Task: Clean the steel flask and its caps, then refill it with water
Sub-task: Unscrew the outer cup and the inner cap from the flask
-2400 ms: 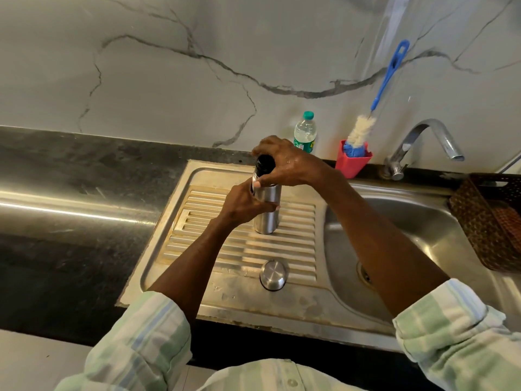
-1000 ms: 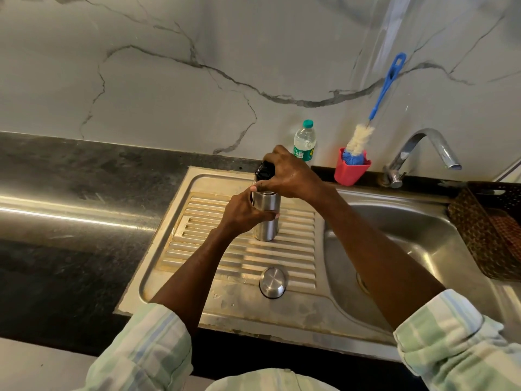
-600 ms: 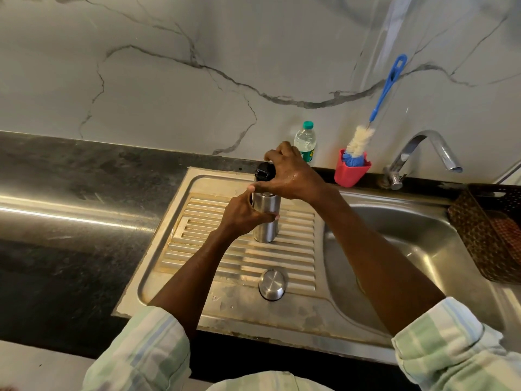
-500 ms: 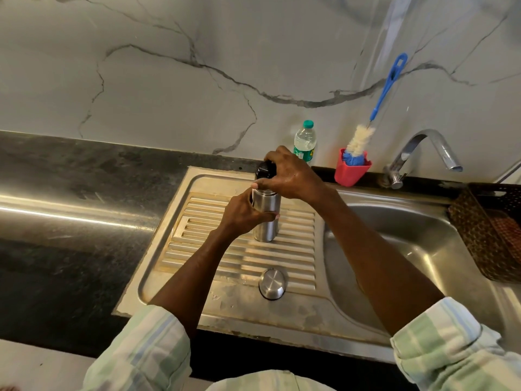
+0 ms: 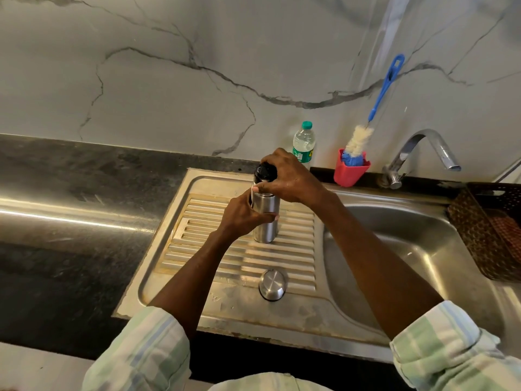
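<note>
Steel flask [image 5: 265, 218] stands upright on the ribbed draining board [image 5: 296, 249] of the steel sink [image 5: 423, 244], seen from the head camera looking down over both forearms. Of the two hands, the left hand [image 5: 242, 214] is wrapped round the flask's body from the left side, fingers curled across its front, while the right hand [image 5: 290, 176] comes over from the right and grips the black inner cap [image 5: 263, 172] at the flask's neck, thumb against the side just below it. Whether that cap is seated tight or loose cannot be told. The steel outer cap [image 5: 272, 284] lies apart from the flask, nearer the person, resting dome-up on the front part of the draining board. Behind the flask, against the marble wall, stands a small plastic water bottle [image 5: 304, 143] with a green lid, partly hidden by the right hand. Just right of it a red holder [image 5: 349, 172] carries a bottle brush [image 5: 377, 100] with a blue handle leaning on the wall. The tap [image 5: 423, 149] curves over the basin, and a dark woven basket [image 5: 490, 230] sits at the far right edge. The dark desk [image 5: 70, 198] stretches away to the left of the sink. Both sleeves are pale green striped and pushed up.
</note>
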Demonstrator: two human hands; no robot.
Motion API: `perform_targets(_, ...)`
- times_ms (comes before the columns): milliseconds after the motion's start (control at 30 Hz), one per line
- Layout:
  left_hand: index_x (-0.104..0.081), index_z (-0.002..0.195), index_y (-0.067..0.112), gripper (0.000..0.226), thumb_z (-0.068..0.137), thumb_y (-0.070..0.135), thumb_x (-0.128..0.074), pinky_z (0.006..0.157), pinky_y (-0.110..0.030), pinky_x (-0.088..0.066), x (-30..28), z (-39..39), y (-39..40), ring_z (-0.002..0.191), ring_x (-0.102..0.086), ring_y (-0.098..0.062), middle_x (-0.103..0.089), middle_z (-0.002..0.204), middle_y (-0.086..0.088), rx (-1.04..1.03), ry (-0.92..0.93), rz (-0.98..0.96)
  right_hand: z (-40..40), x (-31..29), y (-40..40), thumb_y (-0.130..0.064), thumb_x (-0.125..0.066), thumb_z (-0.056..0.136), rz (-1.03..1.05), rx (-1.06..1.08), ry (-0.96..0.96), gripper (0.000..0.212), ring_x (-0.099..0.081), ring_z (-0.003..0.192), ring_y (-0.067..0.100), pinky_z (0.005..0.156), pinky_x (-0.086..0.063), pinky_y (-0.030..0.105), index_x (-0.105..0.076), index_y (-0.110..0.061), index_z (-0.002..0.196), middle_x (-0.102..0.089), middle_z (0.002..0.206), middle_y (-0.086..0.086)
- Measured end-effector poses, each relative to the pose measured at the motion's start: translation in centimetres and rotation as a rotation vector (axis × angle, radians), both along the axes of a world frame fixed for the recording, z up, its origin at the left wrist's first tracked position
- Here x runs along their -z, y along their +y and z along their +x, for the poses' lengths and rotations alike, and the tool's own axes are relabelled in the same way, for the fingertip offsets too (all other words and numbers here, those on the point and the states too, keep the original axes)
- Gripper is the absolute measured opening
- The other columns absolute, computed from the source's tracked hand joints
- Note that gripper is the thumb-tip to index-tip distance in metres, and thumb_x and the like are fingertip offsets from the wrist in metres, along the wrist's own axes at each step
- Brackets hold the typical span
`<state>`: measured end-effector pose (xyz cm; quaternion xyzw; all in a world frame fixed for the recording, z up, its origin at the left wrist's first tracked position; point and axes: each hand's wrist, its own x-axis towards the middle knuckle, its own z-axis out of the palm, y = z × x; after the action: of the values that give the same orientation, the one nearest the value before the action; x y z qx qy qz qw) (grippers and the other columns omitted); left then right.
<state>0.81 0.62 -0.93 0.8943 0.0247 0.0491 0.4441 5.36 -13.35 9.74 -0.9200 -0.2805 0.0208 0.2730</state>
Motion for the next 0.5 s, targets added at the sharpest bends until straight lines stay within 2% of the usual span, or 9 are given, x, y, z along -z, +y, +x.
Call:
perform_targets(100, -0.058, 0.127, 0.021, 0.066, 0.069, 0.038, -0.087, 0.085, -0.034, -0.054, 0.0, -0.1, 0.0, 0.099, -0.063, -0.017, -0.069, 0.116, -0.001, -0.007, 0.009, -0.003, 0.3, -0.7, -0.8, -0.009, -0.075, 0.078, 0.152, -0.111, 0.18, 0.065, -0.051, 0.122, 0.023, 0.101, -0.045, 0.033, -0.048, -0.014, 0.136, -0.055, 0.131, 0.006)
perform_targets(167, -0.057, 0.127, 0.021, 0.067, 0.069, 0.038, -0.087, 0.085, -0.033, -0.053, 0.1, 0.0, 0.0, 0.099, -0.063, -0.018, -0.068, 0.117, -0.001, -0.005, 0.018, -0.004, 0.4, -0.9, -1.2, 0.002, -0.069, 0.077, 0.204, -0.171, 0.309, 0.073, -0.047, 0.129, 0.023, 0.107, -0.043, 0.036, -0.041, -0.015, 0.142, -0.05, 0.14, 0.007)
perform_targets(233, -0.058, 0.127, 0.021, 0.067, 0.07, 0.039, -0.087, 0.084, -0.031, -0.053, 0.1, 0.0, 0.0, 0.099, -0.063, -0.017, -0.068, 0.117, -0.001, 0.0, 0.008, 0.007, 0.5, -0.4, -1.0, -0.01, -0.075, 0.078, 0.126, -0.154, 0.261, 0.084, -0.032, 0.138, 0.024, 0.11, -0.037, 0.037, -0.032, -0.021, 0.149, -0.032, 0.151, 0.007)
perform_targets(300, -0.058, 0.128, 0.019, 0.068, 0.07, 0.041, -0.087, 0.081, -0.029, -0.052, 0.1, 0.0, -0.1, 0.099, -0.062, -0.017, -0.067, 0.115, 0.001, -0.008, -0.006, 0.029, 0.3, 0.3, -0.5, -0.034, -0.082, 0.075, 0.069, -0.085, 0.147, 0.092, -0.025, 0.137, 0.023, 0.109, -0.034, 0.036, -0.029, -0.025, 0.15, -0.023, 0.149, 0.006)
perform_targets(400, -0.057, 0.129, 0.016, 0.07, 0.07, 0.04, -0.087, 0.082, -0.031, -0.053, 0.1, 0.0, -0.1, 0.098, -0.061, -0.018, -0.065, 0.113, 0.0, -0.03, 0.022, 0.018, 0.1, 1.0, 0.1, -0.048, -0.078, 0.075, 0.07, 0.015, 0.007, 0.083, -0.033, 0.127, 0.021, 0.104, -0.037, 0.032, -0.04, -0.02, 0.143, -0.033, 0.134, 0.006)
perform_targets(500, -0.057, 0.128, 0.018, 0.067, 0.071, 0.038, -0.086, 0.078, -0.024, -0.047, 0.1, 0.0, -0.1, 0.096, -0.06, -0.015, -0.067, 0.112, 0.001, -0.023, 0.026, -0.003, 0.1, 1.0, 0.1, -0.038, -0.078, 0.077, 0.123, 0.013, -0.008, 0.067, -0.043, 0.12, 0.021, 0.102, -0.044, 0.038, -0.049, -0.017, 0.134, -0.045, 0.126, 0.006)
